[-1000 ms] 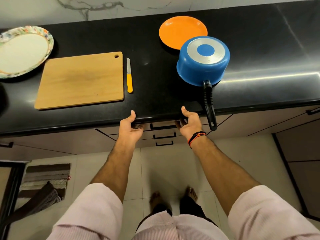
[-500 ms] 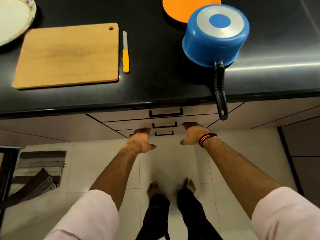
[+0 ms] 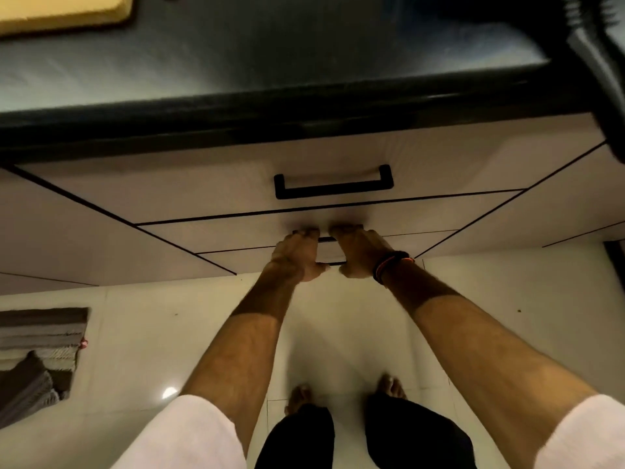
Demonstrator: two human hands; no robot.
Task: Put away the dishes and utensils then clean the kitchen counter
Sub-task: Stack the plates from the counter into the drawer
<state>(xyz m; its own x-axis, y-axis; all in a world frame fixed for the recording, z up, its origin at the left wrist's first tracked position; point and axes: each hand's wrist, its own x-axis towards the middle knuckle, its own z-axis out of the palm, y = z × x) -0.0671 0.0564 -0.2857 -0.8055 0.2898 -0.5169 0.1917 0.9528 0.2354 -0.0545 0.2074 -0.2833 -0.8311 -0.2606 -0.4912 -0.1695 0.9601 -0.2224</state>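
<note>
At the centre of the frame, a person's left hand (image 3: 297, 257) and right hand (image 3: 358, 252) are gripping the handle of the second drawer (image 3: 236, 231), fingers curled over it, below the top drawer's black handle (image 3: 333, 184). The counter (image 3: 270, 62) is spanning the top, a wooden cutting board (image 3: 61, 10) sitting upper left.

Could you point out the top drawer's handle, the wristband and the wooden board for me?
top drawer handle (image 3: 333, 189): head view, middle of the black bar.
wristband (image 3: 389, 267): head view, dark and orange bands on the right wrist.
cutting board (image 3: 64, 10): head view, its visible corner on the counter.
</note>
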